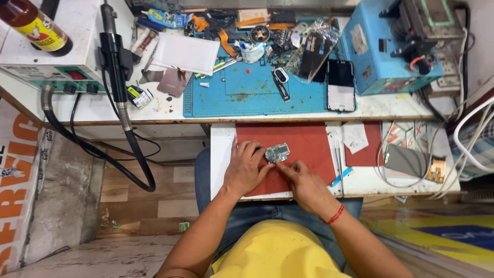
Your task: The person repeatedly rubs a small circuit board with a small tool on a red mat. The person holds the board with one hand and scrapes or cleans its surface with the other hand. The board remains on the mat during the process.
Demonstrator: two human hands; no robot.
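Head view, looking down past my yellow shirt (272, 252) and jeans: my left hand (246, 167) lies flat and open on the red mat (309, 141), fingertips touching the left edge of a small green circuit board (277, 152). My right hand (303, 181), with a red thread band (335, 215) at the wrist, has its fingers pinched together at the board's lower edge; whether they grip the board or a fine tool, I cannot tell. The board rests flat on the mat, near its middle, between my two hands.

Just right of the mat lie tweezers (338, 154) and a scrap of white paper (355, 136), and farther right a grey phone back (406, 159) among loose white cables (471, 139).

Beyond, on the upper table (92, 110), a blue work mat (247, 92) carries small parts and tools. A dark phone (340, 85) lies at its right edge, beside a blue machine (386, 46). To the left, a white tray (186, 53) sits near a black hot-air handle (114, 51) with its hose hanging down, in front of a white station box (56, 46) with a brown bottle (36, 25) on top.
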